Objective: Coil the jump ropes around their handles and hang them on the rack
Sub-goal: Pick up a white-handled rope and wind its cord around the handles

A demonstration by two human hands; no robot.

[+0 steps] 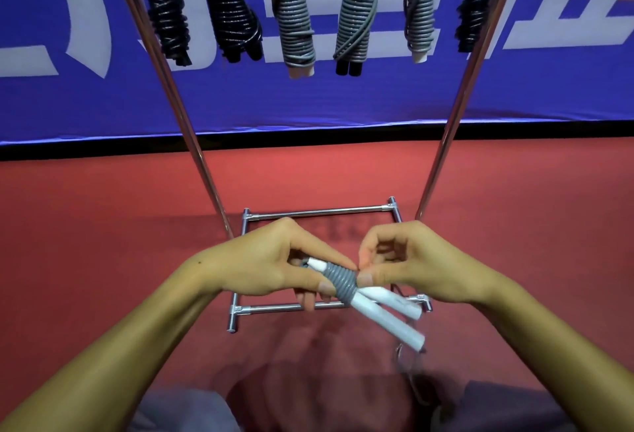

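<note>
1. Left hand (271, 260) is wrapped round the pair of white handles (374, 308), thumb pressed against the grey coil (341, 280), fingers curled beneath; a firm grasp on the bundle, held in the air over the floor.
2. Right hand (408, 267) sits just beside it, thumb and forefinger pinching at the near end of the coil where the grey rope (404, 359) comes off; the exact strand between those fingertips is too small to make out.
3. The handles lie side by side, tilted, their free ends pointing down and to the right; the coil covers only their upper part; the loose rope trails down below the handles, blurred.
4. Straight beneath the hands is the chrome base frame (322, 212) of the rack, standing on the red floor (103, 226); two slanted chrome poles (192, 143) rise from it to either side.
5. Up top, six coiled jump ropes hang in a row; black ones (236, 9) at the left and far right, grey ones (295, 20) through the middle.
6. Behind them runs a blue banner (308, 99) with white and orange shapes; grey fabric (185, 411) shows at the bottom edge.
</note>
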